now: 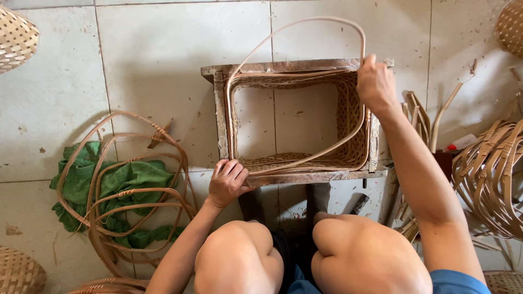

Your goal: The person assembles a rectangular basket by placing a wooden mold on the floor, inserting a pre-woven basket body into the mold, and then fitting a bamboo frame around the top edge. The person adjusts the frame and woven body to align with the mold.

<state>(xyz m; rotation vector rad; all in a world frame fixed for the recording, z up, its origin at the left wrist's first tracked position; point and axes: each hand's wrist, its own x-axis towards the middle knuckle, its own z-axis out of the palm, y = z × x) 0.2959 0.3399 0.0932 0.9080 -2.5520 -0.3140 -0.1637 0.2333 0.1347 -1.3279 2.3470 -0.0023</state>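
The fingers (231, 170) of the left hand (226, 184) are curling over the near left corner of a wooden frame (220, 117), and they are pinching one end of a long pale cane strip (305, 158) against the near rail. The fingers of the right hand (375, 84) are closing tightly around the same cane strip at the far right corner of the frame, so both hands are holding it at once. Between the two grips the strip is bending in a large loop: one part is arching up over the far rail and beyond it above the floor tiles (158, 49), another part is sweeping down along the right inner wall and across the near side.

Inside the frame a woven rectangular basket (348, 117) is sitting, its walls lining the frame and its middle open, so the tiles are showing through. The frame is standing on the floor just in front of the person's bare knees (239, 256).

To the left, a tangle of bent cane hoops (117, 193) is lying on a green cloth (128, 177). To the right, a bundle of curved cane pieces (490, 174) is piling up near the right forearm. Woven baskets (16, 35) are showing at the picture's corners.
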